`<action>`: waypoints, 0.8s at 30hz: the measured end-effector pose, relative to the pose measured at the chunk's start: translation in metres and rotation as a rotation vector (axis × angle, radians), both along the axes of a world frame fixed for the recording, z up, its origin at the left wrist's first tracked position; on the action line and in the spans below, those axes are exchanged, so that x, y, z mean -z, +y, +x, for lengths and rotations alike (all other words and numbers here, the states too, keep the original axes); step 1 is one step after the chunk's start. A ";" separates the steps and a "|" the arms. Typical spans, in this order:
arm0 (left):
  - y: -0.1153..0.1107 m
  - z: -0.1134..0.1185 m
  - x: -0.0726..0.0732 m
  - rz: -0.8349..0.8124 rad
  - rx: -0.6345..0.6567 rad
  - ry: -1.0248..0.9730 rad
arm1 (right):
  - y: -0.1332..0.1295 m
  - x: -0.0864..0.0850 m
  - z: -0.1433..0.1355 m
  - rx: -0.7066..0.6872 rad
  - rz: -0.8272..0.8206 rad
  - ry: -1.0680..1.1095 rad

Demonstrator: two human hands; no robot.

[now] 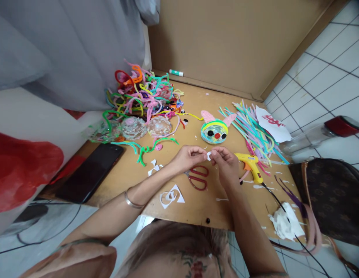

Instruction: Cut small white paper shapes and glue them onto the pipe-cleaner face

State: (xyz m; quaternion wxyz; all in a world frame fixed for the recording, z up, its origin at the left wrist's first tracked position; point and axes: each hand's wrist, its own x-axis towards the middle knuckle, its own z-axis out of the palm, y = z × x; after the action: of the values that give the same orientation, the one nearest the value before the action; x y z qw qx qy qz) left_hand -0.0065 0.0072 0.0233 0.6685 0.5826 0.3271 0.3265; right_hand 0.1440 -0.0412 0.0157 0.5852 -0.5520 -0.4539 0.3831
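Between my two hands is a small piece of white paper (pixel 208 156), pinched at both sides. My left hand (pixel 192 157) grips its left edge with thumb and fingers, and my right hand (pixel 225 160) grips the right edge. Just beyond them sits a round craft animal face (pixel 215 133) with pink ears, a yellow and green band, black eyes and a red nose. Red-handled scissors (pixel 198 178) lie below my hands, their blades partly hidden under my left wrist. A yellow hot glue gun (pixel 251 166) rests right of my right hand.
A tangled heap of pipe cleaners (pixel 147 92) fills the back left, with clear balls in front. Straight pipe cleaners (pixel 254 127) lie at right. Paper scraps (pixel 172 197), a black phone (pixel 91 172), a glue stick (pixel 176 72), a brown bag (pixel 330 197) and a bottle (pixel 318 133) are around.
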 end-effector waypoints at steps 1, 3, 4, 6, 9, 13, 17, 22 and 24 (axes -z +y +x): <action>0.000 0.000 0.000 -0.006 -0.030 0.007 | -0.001 -0.001 -0.002 0.055 0.029 -0.039; 0.001 0.001 0.000 -0.017 -0.099 0.010 | -0.004 -0.004 -0.005 0.154 0.101 -0.166; 0.002 0.001 0.001 -0.021 -0.130 0.007 | -0.005 -0.006 -0.007 0.175 0.139 -0.248; 0.003 0.002 0.002 -0.022 -0.172 0.004 | -0.007 -0.008 -0.011 0.145 0.183 -0.402; 0.004 0.001 0.002 -0.003 -0.177 -0.002 | -0.008 -0.008 -0.014 0.057 0.156 -0.488; 0.005 -0.002 0.001 0.035 -0.127 -0.004 | -0.005 -0.005 -0.012 0.040 0.055 -0.333; 0.004 -0.002 0.003 0.060 -0.101 -0.013 | -0.004 -0.004 -0.009 0.052 -0.024 -0.166; 0.003 0.002 0.006 0.049 -0.113 -0.020 | -0.003 -0.001 -0.006 0.053 -0.007 -0.061; 0.003 0.003 0.006 0.048 -0.128 -0.020 | -0.001 0.000 -0.005 0.033 -0.015 0.013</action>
State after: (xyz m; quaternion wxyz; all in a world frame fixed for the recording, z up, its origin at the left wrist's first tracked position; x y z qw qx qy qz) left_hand -0.0036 0.0098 0.0175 0.6355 0.5731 0.3489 0.3821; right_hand 0.1395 -0.0427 0.0152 0.5901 -0.5615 -0.4381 0.3802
